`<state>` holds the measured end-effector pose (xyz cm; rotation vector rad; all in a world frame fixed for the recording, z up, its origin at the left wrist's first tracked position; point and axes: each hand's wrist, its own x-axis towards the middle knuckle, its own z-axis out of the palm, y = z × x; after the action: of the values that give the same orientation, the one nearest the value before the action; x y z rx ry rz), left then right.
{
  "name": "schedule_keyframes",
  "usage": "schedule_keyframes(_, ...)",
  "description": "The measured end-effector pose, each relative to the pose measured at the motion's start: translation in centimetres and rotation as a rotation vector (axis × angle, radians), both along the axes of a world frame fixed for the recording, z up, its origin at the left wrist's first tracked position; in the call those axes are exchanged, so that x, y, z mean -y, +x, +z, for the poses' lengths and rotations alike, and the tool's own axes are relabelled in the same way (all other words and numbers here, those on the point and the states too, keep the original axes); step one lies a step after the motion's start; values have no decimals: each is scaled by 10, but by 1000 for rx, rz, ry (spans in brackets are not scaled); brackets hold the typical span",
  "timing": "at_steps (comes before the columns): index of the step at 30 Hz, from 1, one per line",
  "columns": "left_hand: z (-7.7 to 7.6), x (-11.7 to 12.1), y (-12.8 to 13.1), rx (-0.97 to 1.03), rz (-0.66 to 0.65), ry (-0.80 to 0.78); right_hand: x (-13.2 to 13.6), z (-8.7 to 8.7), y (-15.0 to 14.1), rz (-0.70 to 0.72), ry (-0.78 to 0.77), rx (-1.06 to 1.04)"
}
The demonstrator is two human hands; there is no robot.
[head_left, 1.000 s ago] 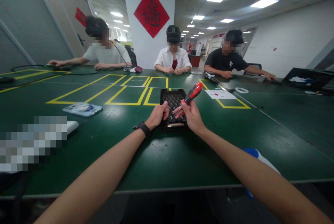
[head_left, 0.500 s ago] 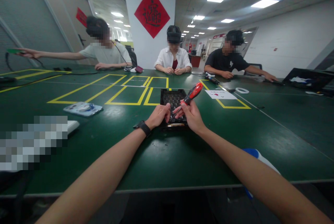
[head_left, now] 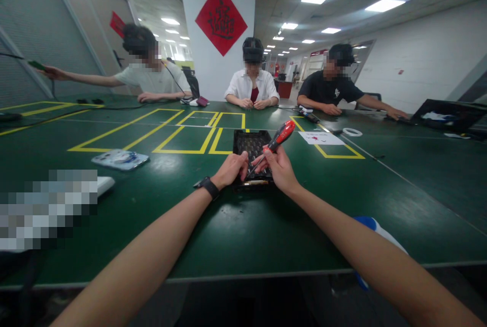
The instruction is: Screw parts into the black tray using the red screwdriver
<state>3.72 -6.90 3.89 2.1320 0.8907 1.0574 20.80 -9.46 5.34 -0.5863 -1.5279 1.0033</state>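
A shallow black case (head_left: 251, 139) lies on the green table in front of me, with many small compartments or bits inside that are too small to make out. My right hand (head_left: 280, 167) grips a screwdriver (head_left: 282, 135) with a red and dark grey handle. Its handle points up and to the right, while the thin shaft slants down toward the near left part of the case. On the case's left side, my left hand (head_left: 233, 168) is closed with curled fingers and holds the edge. A black band circles my left wrist.
A phone in a patterned case (head_left: 120, 159) lies to the left, beyond a blurred-out pale object (head_left: 49, 210). Yellow tape outlines mark the table (head_left: 182, 246). A paper sheet (head_left: 321, 137) and white tape roll (head_left: 352, 132) are at right. Three people sit opposite.
The screwdriver and both my hands stay nearly in place over the case. At far left, a co-worker's hand with a green item has lifted slightly and shifted right.
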Motion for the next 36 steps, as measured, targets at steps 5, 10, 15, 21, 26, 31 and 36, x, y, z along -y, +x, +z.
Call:
schedule_keyframes(5, -2, 1, 0, -7, -6, 4, -1, 0, 0, -17, -34, -62)
schedule_keyframes(10, 0, -2, -2, 45, 223, 85, -5, 6, 1, -70, -137, -175)
schedule_keyframes(15, -14, -25, -13, 75, 665, 172, -23, 23, 0, -87, -298, -270)
schedule_keyframes(21, -36, -52, -17, 24, 673, -125, -40, 24, -9, 19, -516, -238)
schedule_keyframes(26, -33, -49, -12, 57, 649, -83, -35, 6, -16, -24, -503, -226)
schedule_keyframes(31, -22, -15, -6, 132, 579, 118, -28, -2, -12, 41, -408, -206)
schedule_keyframes(36, -6, 7, -4, 72, 255, 41, -20, 2, -12, 56, -229, -203)
